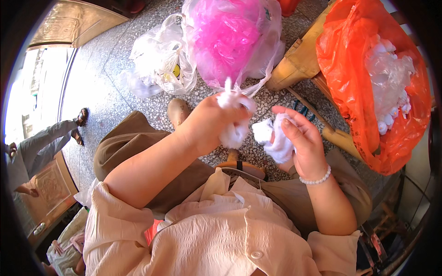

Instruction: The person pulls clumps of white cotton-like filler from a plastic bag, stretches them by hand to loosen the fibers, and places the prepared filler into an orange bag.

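In front of my lap, my left hand [210,120] closes around a white fluffy fabric piece [233,132]. Part of that white fluff stands up above the fist, and a loop hangs below it. The fluff is blurred, so its exact shape cannot be told. To the right, my right hand [304,138] grips another white fluffy piece [279,148] between thumb and fingers. A whiter end with a small dark mark [263,131] shows on its left side. The two hands are apart, and a beaded bracelet [316,177] circles the right wrist.
A clear bag with pink plastic inside [228,38] and a white plastic bag [159,58] stand on the speckled floor [103,76]. An orange bag [340,58] at right holds small white fluffy items [388,120] beside a yellow wooden frame [297,58]. Another person's legs [48,138] are at left.
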A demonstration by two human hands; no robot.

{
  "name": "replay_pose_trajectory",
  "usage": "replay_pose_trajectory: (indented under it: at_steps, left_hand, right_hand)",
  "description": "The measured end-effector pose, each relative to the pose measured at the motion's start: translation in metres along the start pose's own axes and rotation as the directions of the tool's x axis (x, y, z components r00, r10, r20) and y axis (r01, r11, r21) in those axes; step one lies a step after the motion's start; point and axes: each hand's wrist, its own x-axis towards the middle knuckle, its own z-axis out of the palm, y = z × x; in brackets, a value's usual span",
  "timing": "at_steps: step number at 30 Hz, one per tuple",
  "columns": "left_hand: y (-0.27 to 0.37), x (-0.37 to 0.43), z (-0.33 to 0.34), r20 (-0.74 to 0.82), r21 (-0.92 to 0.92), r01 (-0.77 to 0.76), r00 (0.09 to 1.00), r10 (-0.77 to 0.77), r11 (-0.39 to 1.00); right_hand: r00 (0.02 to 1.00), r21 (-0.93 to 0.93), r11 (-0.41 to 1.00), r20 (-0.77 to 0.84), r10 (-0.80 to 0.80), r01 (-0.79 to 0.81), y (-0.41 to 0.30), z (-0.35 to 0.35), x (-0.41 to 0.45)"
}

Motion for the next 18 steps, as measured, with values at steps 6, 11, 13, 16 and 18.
replay_pose_trajectory:
  at_steps: [6,11,13,16,18]
  left_hand:
    - [-0.019,-0.001,0.01,0.15,-0.198,-0.096,0.98,0.127,0.975]
    - [-0.016,-0.004,0.018,0.096,0.089,-0.1,0.991,0.091,0.991]
    - [-0.016,-0.001,0.015,0.075,0.0,-0.043,0.996,0.043,0.999]
    - [-0.022,0.001,0.009,0.066,0.009,-0.096,0.993,0.096,0.995]
    - [-0.011,-0.001,0.003,0.019,0.07,-0.054,0.998,0.053,0.996]
  right_hand:
    - [0.993,-0.158,0.982,-0.044,-0.108,0.099,0.016,0.0,0.004]
    - [0.996,-0.055,0.997,0.077,-0.049,0.053,0.023,0.006,0.0]
    - [0.993,-0.089,0.993,0.103,-0.065,0.074,0.027,0.006,-0.001]
    - [0.998,-0.229,0.972,0.027,-0.055,0.06,0.026,-0.002,0.002]
    - [0.998,-0.26,0.966,-0.059,-0.019,0.003,0.024,-0.003,0.003]
